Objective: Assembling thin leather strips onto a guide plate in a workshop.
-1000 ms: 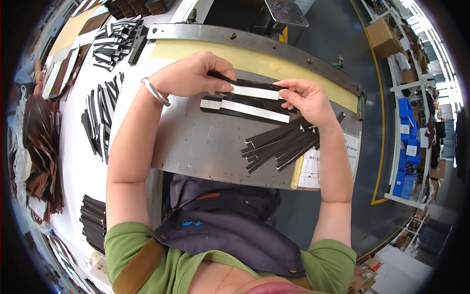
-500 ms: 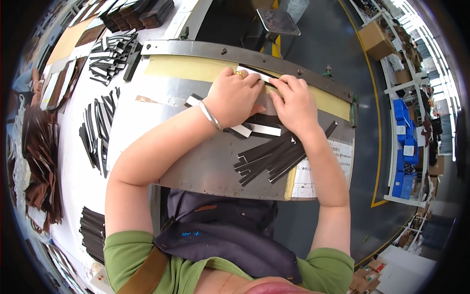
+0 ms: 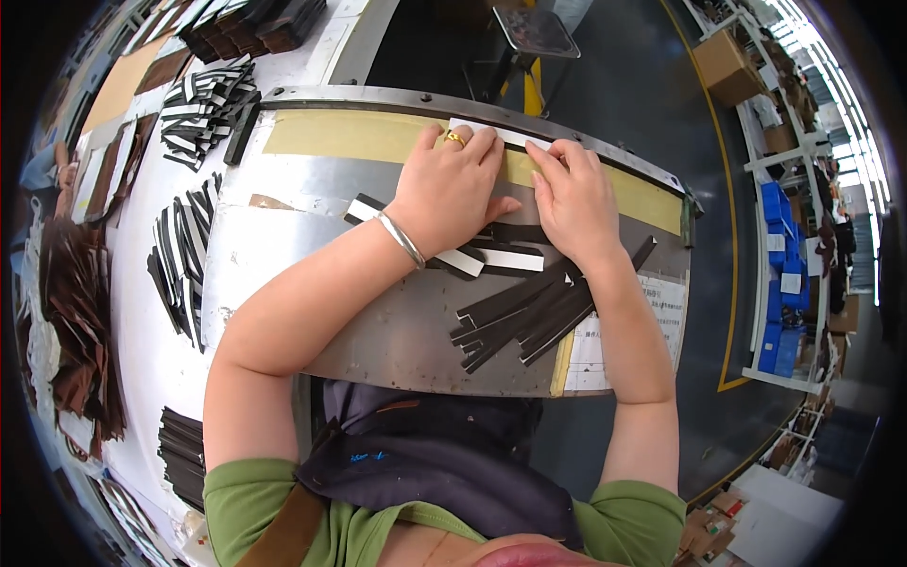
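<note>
A narrow strip with a white face and a dark edge (image 3: 487,130) lies along the far edge of a metal plate (image 3: 378,326), against a long metal bar (image 3: 378,96). My left hand (image 3: 449,189) presses its bent fingertips on the strip, thumb out to the right. My right hand (image 3: 578,203) pinches or presses at the strip's right part; its fingertips partly hide it. Beneath and beside my left hand lie a few loose black-and-white strips (image 3: 510,257). A fanned pile of dark strips (image 3: 515,317) lies nearer me, left of my right forearm.
Yellow tape (image 3: 350,134) runs along the plate's far side. On the white table at left lie bundles of black-and-white strips (image 3: 184,250) and dark strips (image 3: 179,454). A printed sheet (image 3: 586,354) sits at the plate's right. Beyond stands a stool (image 3: 536,33); blue bins (image 3: 779,283) fill a shelf.
The metal bar has turned, so its broad face now looks narrower. The strip's white face shows more at the bar. Both hands stay near the same place, fingers slightly shifted.
</note>
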Available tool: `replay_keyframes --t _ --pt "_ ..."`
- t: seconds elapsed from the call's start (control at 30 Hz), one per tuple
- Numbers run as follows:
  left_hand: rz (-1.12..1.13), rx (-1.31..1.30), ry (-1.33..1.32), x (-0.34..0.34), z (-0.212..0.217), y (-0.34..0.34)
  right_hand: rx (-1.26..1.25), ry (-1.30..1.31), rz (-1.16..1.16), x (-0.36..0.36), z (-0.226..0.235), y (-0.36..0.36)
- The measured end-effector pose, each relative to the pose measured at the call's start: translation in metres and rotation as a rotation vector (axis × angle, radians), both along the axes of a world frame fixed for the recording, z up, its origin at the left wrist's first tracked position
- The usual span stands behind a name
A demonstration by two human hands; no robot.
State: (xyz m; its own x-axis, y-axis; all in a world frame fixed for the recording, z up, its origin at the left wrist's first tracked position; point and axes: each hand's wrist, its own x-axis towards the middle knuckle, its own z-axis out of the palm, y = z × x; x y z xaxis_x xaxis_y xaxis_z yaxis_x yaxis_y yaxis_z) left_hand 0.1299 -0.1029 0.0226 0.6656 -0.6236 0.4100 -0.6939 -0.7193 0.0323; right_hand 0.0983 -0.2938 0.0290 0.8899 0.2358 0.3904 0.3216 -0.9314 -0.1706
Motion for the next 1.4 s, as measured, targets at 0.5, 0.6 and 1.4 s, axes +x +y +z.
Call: replay_keyframes --t 0.5,0.6,1.4 --pt "0.007 0.019 0.076 0.000 0.010 0.001 -0.012 -0.020 -0.007 0.000 0.001 0.003" --pt "0.011 0.011 0.014 -0.003 0.004 0.001 -0.028 -0.030 -0.012 -0.003 0.002 0.003" --pt "-0.370 0.024 0.263 -0.008 0.018 0.002 0.239 0.041 0.195 0.008 0.002 -0.015"
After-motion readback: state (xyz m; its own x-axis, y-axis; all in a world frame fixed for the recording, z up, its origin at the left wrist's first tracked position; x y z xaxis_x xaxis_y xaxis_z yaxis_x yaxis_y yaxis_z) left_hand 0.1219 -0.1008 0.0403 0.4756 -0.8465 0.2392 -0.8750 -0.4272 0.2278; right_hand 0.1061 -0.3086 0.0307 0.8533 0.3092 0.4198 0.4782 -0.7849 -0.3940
